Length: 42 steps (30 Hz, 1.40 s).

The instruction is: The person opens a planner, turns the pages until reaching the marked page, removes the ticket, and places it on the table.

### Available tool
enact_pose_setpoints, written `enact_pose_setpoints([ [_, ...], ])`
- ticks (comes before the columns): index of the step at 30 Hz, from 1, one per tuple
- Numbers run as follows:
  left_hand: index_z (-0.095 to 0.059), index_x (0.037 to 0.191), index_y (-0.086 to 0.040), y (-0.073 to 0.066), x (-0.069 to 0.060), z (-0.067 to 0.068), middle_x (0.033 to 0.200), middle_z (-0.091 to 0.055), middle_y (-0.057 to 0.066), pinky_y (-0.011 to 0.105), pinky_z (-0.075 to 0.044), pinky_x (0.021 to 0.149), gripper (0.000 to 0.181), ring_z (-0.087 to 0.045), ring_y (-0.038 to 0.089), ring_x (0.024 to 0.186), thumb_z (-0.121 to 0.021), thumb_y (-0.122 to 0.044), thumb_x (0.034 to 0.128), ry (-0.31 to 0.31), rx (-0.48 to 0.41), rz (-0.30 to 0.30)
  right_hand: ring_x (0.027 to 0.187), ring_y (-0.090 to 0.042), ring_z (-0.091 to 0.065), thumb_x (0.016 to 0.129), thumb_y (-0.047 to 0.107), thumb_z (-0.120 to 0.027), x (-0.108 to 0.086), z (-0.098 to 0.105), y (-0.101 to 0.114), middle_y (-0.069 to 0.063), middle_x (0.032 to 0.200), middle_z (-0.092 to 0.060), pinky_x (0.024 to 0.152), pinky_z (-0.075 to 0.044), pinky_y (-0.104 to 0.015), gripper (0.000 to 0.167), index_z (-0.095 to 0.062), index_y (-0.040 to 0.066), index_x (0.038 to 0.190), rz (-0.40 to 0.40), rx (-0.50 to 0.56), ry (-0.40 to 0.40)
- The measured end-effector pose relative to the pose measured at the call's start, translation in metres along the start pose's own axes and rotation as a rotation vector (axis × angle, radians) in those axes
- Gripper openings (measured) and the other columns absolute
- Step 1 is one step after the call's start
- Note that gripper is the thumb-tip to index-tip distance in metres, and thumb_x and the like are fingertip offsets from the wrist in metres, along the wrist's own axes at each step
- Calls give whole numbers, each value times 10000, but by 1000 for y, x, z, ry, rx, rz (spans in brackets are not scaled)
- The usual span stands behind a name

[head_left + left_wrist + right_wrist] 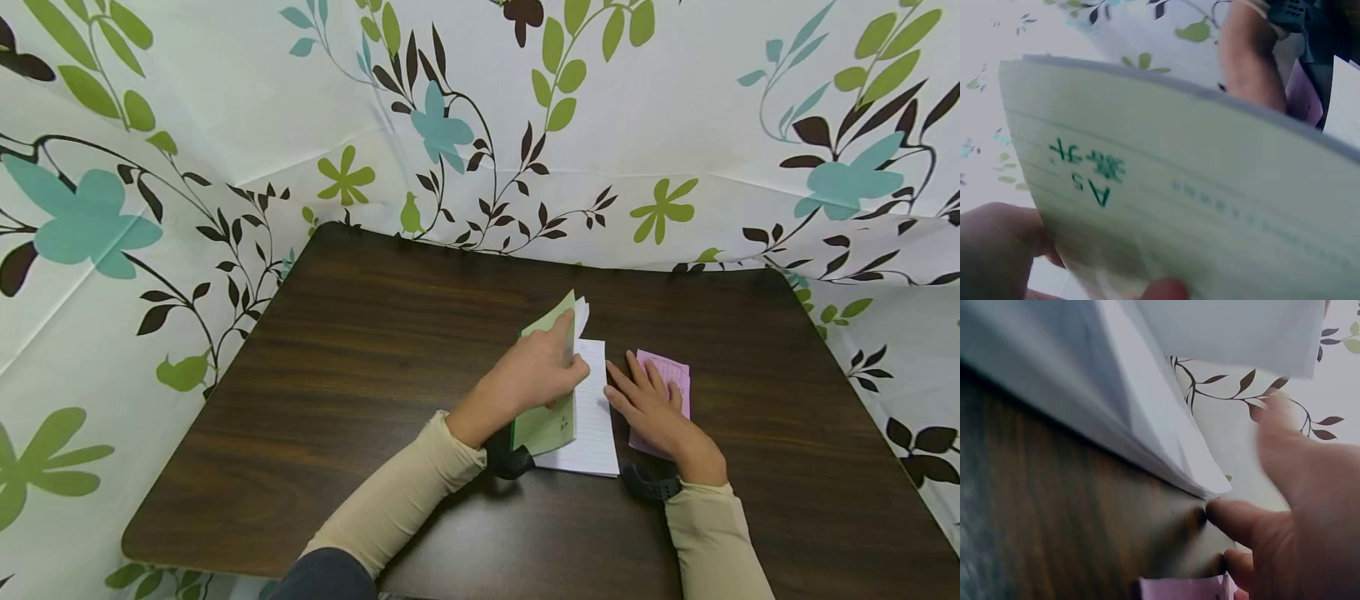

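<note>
A notebook with a pale green cover point(542, 429) lies open on the table, its lined white page point(596, 437) facing up. My left hand point(536, 367) holds the raised cover and some leaves, the index finger stretched along it. In the left wrist view, the cover point(1147, 156) shows green "A5" print, with fingers of the left hand point(997, 244) at its edge and a thumb tip below. My right hand point(652, 408) lies with spread fingers over a pink paper point(677, 375), its fingertips close to the notebook's right edge. In the right wrist view, the index fingertip is by the page corner.
The dark wood table point(337, 358) extends to both sides of the notebook. Behind it hangs a white curtain point(480, 192) with leaf and flower prints. Black straps point(510, 462) are on both wrists.
</note>
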<state>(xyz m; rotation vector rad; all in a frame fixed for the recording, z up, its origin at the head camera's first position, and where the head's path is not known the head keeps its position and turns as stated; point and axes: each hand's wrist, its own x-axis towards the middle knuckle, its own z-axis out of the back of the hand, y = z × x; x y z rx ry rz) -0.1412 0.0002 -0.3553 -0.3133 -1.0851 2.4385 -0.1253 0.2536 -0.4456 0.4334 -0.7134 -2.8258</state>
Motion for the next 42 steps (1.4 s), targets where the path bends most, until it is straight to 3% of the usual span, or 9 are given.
enact_pose_setpoints([
  [4,-240,1637,-1,-14,11,-20,605,-568,3,243,-360,429,793,-478,117,465,-565,-257,962,-34,221,14,1583,-533,95,1126,502,-217,0,2,-1,-236,1749,-14,1131,106,-814,685,-222,82,1667,-4,96,-22],
  [13,-321,1634,-52,-31,31,-75,602,-621,-40,236,-359,389,734,-439,98,427,-560,-335,1000,-26,577,126,1592,-512,81,1135,450,-37,0,11,-6,-288,1723,-85,1149,109,-784,684,-84,31,1673,3,192,-36],
  [17,-406,1598,-71,-29,37,-98,793,-736,-47,228,-472,449,711,-606,75,550,-592,-409,1000,-56,693,174,1593,-521,55,1140,429,-30,-2,11,-6,-309,1711,-89,1177,100,-759,669,-66,26,1673,7,206,-37],
  [20,-474,1554,-79,-23,36,-114,912,-766,-41,222,-518,492,701,-674,60,651,-618,-459,983,-103,777,174,1592,-525,36,1142,426,-37,-3,10,-4,-317,1706,-103,1183,85,-755,667,-82,21,1671,6,203,-41],
  [25,-559,1477,-87,-12,30,-133,896,-752,-53,205,-517,495,664,-666,37,657,-641,-494,958,-190,897,141,1593,-522,38,1139,438,-40,-2,9,-4,-313,1707,-102,1181,82,-758,680,-78,15,1669,5,195,-34],
  [30,-565,1466,-99,-10,31,-137,931,-746,-47,208,-542,544,659,-681,43,721,-634,-522,966,-195,902,138,1597,-509,47,1138,455,-50,-1,11,-4,-295,1719,-79,1180,89,-757,695,-75,6,1668,1,191,-39],
  [35,-555,1466,-119,-9,33,-131,975,-762,-31,233,-566,585,653,-721,73,783,-601,-560,987,-114,818,151,1592,-517,44,1141,453,-82,-2,9,-5,-298,1718,-81,1171,86,-767,698,-90,-12,1662,-4,192,-37],
  [38,-621,1347,-158,-5,35,-118,932,-767,-30,265,-556,570,511,-732,111,767,-564,-541,1013,-66,718,146,1595,-510,45,1142,455,-115,-3,7,-5,-282,1726,-75,1168,87,-773,701,-95,-16,1661,-9,185,-38],
  [42,-691,1212,-173,9,39,-87,965,-776,-30,309,-558,570,347,-734,146,757,-502,-423,1062,-110,611,33,1597,-503,21,1140,465,-186,-4,5,-4,-260,1733,-98,1160,57,-788,705,-161,-15,1655,-11,139,-60],
])
